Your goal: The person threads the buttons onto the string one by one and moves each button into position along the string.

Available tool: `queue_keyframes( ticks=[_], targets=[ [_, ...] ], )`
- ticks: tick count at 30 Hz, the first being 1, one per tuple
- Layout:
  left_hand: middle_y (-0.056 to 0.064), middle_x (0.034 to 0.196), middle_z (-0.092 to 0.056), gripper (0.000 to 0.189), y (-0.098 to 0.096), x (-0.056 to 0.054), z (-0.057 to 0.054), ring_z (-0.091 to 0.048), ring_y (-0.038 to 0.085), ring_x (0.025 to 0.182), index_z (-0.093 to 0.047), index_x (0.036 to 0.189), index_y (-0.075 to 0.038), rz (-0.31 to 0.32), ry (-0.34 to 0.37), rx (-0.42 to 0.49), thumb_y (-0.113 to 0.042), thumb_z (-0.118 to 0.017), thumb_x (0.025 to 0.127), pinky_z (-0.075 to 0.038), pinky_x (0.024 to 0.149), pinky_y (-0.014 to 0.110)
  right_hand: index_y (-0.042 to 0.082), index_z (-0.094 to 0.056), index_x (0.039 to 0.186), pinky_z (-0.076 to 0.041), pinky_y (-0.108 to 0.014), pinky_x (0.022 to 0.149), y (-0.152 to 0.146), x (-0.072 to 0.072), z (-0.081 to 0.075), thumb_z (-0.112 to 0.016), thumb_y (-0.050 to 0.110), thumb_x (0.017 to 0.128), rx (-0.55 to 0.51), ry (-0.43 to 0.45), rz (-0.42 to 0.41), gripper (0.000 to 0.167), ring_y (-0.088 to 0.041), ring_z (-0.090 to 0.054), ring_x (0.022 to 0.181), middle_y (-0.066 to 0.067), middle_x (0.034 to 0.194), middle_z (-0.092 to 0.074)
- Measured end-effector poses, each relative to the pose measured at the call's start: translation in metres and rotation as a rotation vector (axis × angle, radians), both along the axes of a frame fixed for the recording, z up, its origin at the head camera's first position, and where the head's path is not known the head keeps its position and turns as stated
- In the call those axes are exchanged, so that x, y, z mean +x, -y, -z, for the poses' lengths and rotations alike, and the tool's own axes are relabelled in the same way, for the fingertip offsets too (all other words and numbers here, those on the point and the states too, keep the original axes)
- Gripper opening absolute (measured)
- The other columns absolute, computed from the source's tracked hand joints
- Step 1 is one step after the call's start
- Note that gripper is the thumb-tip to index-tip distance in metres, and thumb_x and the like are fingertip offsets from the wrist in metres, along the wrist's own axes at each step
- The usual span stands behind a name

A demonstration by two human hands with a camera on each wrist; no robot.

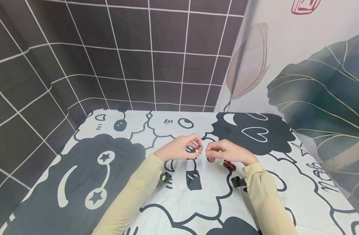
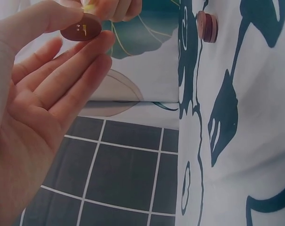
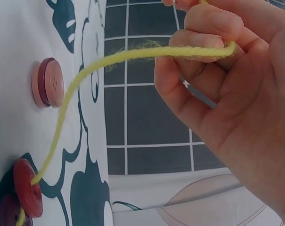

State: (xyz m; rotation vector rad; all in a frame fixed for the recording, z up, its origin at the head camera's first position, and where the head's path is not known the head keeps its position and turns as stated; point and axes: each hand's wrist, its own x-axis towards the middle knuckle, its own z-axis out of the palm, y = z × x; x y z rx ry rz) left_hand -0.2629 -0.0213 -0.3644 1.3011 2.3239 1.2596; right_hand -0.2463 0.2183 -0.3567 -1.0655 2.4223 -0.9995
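My left hand (image 1: 185, 147) pinches a brownish-red button (image 2: 81, 32) between thumb and fingertips, the other fingers stretched out behind it. A bit of yellow shows at the button's holes. Close on its right, my right hand (image 1: 227, 151) holds yellow yarn (image 3: 128, 54) with curled fingers. From this hand the yarn runs down through a red button (image 3: 24, 188), beside which a darker red button (image 3: 9, 212) is also strung. In the head view these red buttons (image 1: 230, 165) lie below the right hand. The yarn's end at the fingertips is partly hidden.
A small stack of pink and dark red buttons (image 3: 48, 84) stands on the patterned tablecloth (image 1: 208, 186), just below the hands. Behind the table hangs a dark grid-patterned cloth (image 1: 167, 65); a leaf-printed cloth (image 1: 323, 91) hangs at the right.
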Motion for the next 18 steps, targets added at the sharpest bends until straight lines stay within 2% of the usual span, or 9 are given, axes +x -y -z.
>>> queue_keyframes(
  ticks=[4, 6, 8, 10, 13, 16, 18],
  targets=[
    [0.001, 0.099, -0.068, 0.015, -0.0017, -0.0015, 0.0020, -0.069, 0.014, 0.100, -0.058, 0.098, -0.011, 0.019, -0.104, -0.032, -0.011, -0.067, 0.086, -0.051, 0.093, 0.023, 0.003, -0.065, 0.096, -0.047, -0.021, 0.062, 0.0052, 0.0031, -0.0022, -0.055, 0.016, 0.098, -0.010, 0.020, 0.015, 0.016, -0.024, -0.059, 0.069, -0.018, 0.077, -0.063],
    [0.002, 0.097, -0.067, 0.012, -0.0030, -0.0023, 0.0038, -0.068, 0.016, 0.096, -0.060, 0.096, -0.010, 0.037, -0.165, -0.033, -0.012, -0.068, 0.087, -0.053, 0.090, 0.027, 0.002, -0.065, 0.099, -0.048, -0.022, 0.062, 0.0068, 0.0046, -0.0031, -0.054, 0.017, 0.098, -0.011, 0.041, 0.033, 0.018, -0.025, -0.060, 0.068, -0.018, 0.078, -0.064],
    [0.003, 0.095, -0.066, 0.012, -0.0044, -0.0028, 0.0057, -0.066, 0.017, 0.092, -0.062, 0.094, -0.009, 0.047, -0.211, -0.024, -0.013, -0.070, 0.087, -0.055, 0.087, 0.031, 0.002, -0.064, 0.100, -0.049, -0.022, 0.061, 0.0075, 0.0050, -0.0030, -0.052, 0.018, 0.100, -0.007, 0.054, 0.051, 0.021, -0.020, -0.059, 0.064, -0.016, 0.076, -0.062],
    [0.003, 0.094, -0.065, 0.011, -0.0053, -0.0024, 0.0069, -0.064, 0.017, 0.090, -0.063, 0.093, -0.009, 0.051, -0.236, -0.005, -0.014, -0.071, 0.087, -0.055, 0.085, 0.034, 0.001, -0.064, 0.099, -0.047, -0.021, 0.060, 0.0075, 0.0043, -0.0022, -0.050, 0.019, 0.101, 0.000, 0.049, 0.061, 0.023, -0.013, -0.055, 0.060, -0.010, 0.070, -0.059],
    [0.001, 0.093, -0.064, 0.011, -0.0061, -0.0015, 0.0078, -0.062, 0.013, 0.087, -0.064, 0.091, -0.010, 0.034, -0.263, 0.009, -0.015, -0.072, 0.086, -0.055, 0.081, 0.027, 0.001, -0.063, 0.098, -0.045, -0.021, 0.061, 0.0069, 0.0023, -0.0008, -0.048, 0.020, 0.102, 0.012, 0.035, 0.069, 0.024, -0.008, -0.050, 0.056, 0.001, 0.063, -0.050],
    [0.000, 0.093, -0.064, 0.008, -0.0063, -0.0009, 0.0077, -0.060, 0.009, 0.085, -0.064, 0.089, -0.011, 0.017, -0.278, 0.012, -0.014, -0.071, 0.087, -0.052, 0.076, 0.020, 0.003, -0.064, 0.096, -0.046, -0.021, 0.062, 0.0071, 0.0006, 0.0004, -0.050, 0.022, 0.101, 0.015, 0.032, 0.079, 0.024, -0.011, -0.052, 0.057, 0.004, 0.061, -0.048],
    [0.000, 0.093, -0.064, 0.006, -0.0063, -0.0008, 0.0078, -0.059, 0.008, 0.084, -0.065, 0.088, -0.011, 0.011, -0.288, 0.010, -0.013, -0.070, 0.088, -0.051, 0.074, 0.018, 0.003, -0.065, 0.095, -0.046, -0.021, 0.061, 0.0076, -0.0001, 0.0009, -0.053, 0.022, 0.100, 0.014, 0.024, 0.085, 0.022, -0.014, -0.054, 0.059, 0.001, 0.062, -0.052]
  ],
)
